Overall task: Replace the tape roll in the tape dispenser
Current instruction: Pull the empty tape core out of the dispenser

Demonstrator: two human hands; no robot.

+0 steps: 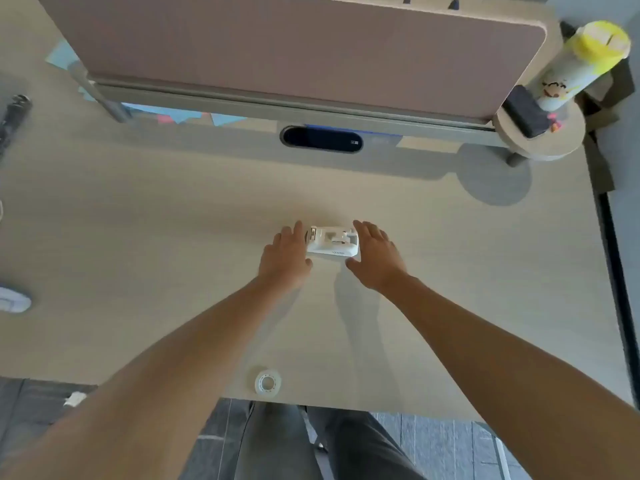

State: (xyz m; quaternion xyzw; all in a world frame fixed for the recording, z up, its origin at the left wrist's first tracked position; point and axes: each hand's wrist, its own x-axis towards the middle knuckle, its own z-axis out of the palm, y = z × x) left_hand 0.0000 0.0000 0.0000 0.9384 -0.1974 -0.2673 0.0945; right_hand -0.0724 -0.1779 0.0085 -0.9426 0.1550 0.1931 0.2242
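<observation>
Hands [285,258] [375,259] open beside dispenser [331,241]

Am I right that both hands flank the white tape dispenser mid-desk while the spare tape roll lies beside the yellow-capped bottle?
Not quite. The head view shows the tape roll at the desk's near edge, far from the bottle. The left hand and right hand do flank the tape dispenser.

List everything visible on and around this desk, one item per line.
tape dispenser: 1, white, desk centre, between the hands
tape roll: 1, clear with white core, flat near the desk's front edge
desk: 1, light wood
divider panel: 1, dusty pink, along the far edge
cable slot: 1, dark oval, below the panel
bottle: 1, pale with yellow lid, far right shelf
left hand: 1, open, left of dispenser
right hand: 1, open, right of dispenser
</observation>
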